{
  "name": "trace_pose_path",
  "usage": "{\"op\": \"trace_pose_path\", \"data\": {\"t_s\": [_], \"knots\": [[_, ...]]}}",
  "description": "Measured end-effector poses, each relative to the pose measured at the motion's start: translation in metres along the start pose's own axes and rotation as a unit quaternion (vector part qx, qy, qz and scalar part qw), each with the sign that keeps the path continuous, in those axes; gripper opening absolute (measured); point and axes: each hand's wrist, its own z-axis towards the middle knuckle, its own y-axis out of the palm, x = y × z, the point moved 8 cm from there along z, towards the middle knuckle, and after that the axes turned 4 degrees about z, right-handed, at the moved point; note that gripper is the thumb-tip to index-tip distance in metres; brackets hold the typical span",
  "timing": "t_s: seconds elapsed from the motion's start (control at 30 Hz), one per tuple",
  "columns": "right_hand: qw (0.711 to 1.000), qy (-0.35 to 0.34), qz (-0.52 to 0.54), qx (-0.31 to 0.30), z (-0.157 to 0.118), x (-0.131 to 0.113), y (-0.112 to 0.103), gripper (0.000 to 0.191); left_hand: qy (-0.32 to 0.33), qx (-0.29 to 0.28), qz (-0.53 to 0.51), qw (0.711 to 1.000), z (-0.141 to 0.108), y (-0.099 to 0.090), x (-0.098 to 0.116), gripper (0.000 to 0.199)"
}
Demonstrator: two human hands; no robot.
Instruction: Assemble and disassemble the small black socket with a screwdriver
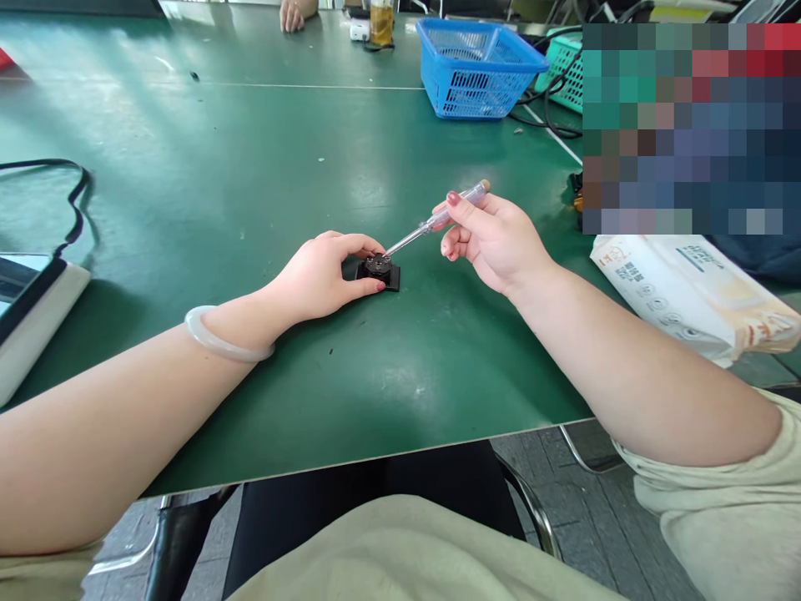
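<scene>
A small black part with a round top rests on the green table. My left hand grips it between thumb and fingers from the left side. In my right hand is a screwdriver with a clear handle, held between thumb and fingers. The screwdriver slants down to the left, its tip at the upper right edge of the black part; whether it touches is too small to tell.
A blue basket stands at the back, beside a green basket and black cables. A white package lies right, a white-and-black object with a strap left. Another person's hand rests on the far edge.
</scene>
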Motion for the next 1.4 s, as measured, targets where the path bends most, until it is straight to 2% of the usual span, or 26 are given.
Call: {"op": "trace_pose_path", "data": {"t_s": [0.17,0.43,0.63,0.83,1.07,1.4], "knots": [[1.0,0.008,-0.001,0.006,0.0,0.003,0.001,0.043,-0.003,-0.002,0.002,1.0,0.0,0.0,0.0,0.039],[0.999,-0.022,0.028,0.014,0.0,-0.002,0.0,0.024,-0.002,-0.002,0.003,1.0,0.0,0.0,0.001,0.039],[0.995,-0.069,0.011,0.076,0.001,-0.014,-0.017,0.03,-0.005,-0.005,0.006,1.0,0.0,0.0,0.001,0.039],[0.994,-0.1,0.039,0.033,-0.005,-0.023,-0.008,0.034,-0.005,-0.008,0.002,1.0,0.0,0.001,0.001,0.039],[0.99,-0.135,0.009,0.044,-0.01,-0.03,-0.008,0.031,-0.005,-0.006,0.004,1.0,0.0,0.001,0.0,0.039],[0.978,-0.203,-0.051,0.023,-0.036,-0.047,0.003,0.043,-0.006,-0.008,-0.001,1.0,0.001,0.001,0.0,0.038]]}}
